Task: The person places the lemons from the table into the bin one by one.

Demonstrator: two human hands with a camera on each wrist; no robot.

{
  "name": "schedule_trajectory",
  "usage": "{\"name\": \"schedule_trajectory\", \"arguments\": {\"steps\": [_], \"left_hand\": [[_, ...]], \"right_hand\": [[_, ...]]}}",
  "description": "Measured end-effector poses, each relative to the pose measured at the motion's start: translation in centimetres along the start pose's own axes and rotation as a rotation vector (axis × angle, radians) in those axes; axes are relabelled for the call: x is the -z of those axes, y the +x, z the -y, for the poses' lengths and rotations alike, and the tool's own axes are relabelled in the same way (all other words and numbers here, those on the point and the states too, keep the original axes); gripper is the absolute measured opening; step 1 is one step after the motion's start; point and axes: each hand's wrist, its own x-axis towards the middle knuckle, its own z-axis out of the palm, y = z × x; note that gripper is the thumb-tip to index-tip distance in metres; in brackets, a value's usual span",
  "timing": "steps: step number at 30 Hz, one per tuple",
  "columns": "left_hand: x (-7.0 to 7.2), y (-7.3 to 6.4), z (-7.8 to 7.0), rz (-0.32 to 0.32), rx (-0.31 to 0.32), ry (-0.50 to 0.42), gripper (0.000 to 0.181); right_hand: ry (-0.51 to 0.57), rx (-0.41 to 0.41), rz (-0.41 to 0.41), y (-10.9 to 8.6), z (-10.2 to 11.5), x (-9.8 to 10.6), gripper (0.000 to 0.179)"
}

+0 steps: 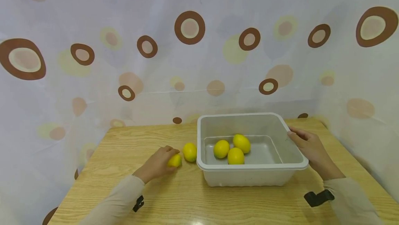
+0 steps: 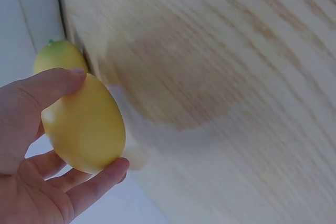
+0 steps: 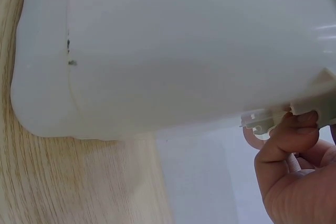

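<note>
My left hand (image 1: 159, 164) grips a yellow lemon (image 1: 175, 161) on the wooden table; the left wrist view shows thumb and fingers curled round that lemon (image 2: 84, 124). A second lemon (image 1: 189, 151) lies just beside it, left of the tub, and shows behind the held one as a lemon (image 2: 58, 56). A white plastic tub (image 1: 282, 128) stands right of centre with three lemons (image 1: 235, 155) inside. My right hand (image 1: 307, 145) holds the tub's right rim, fingers (image 3: 289, 140) hooked under the lip of the tub (image 3: 173, 51).
The wooden table (image 1: 131, 190) ends at a curtain with brown and yellow circles (image 1: 189, 27) on three sides. Bare tabletop lies in front of the tub and to the left of my left hand.
</note>
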Motion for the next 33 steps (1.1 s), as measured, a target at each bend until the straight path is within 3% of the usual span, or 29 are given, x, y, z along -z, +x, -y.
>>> {"name": "schedule_trajectory", "arguments": {"steps": [8, 17, 23, 33], "left_hand": [[2.6, -0.1, 0.3, -0.075, -0.003, -0.003, 0.054], [6.5, 1.2, -0.4, -0.159, -0.049, -0.008, 0.056], [8.6, 2.2, -1.5, -0.229, -0.111, -0.006, 0.055], [10.8, 3.2, -4.0, -0.258, -0.187, -0.018, 0.054]], "right_hand": [[0.02, 0.006, -0.004, -0.1, 0.0, -0.1, 0.066], [0.014, 0.001, 0.005, 0.0, 0.1, 0.0, 0.066], [0.007, 0.018, -0.001, 0.0, -0.1, 0.0, 0.064], [0.01, 0.012, 0.001, 0.1, -0.2, 0.1, 0.064]]}}
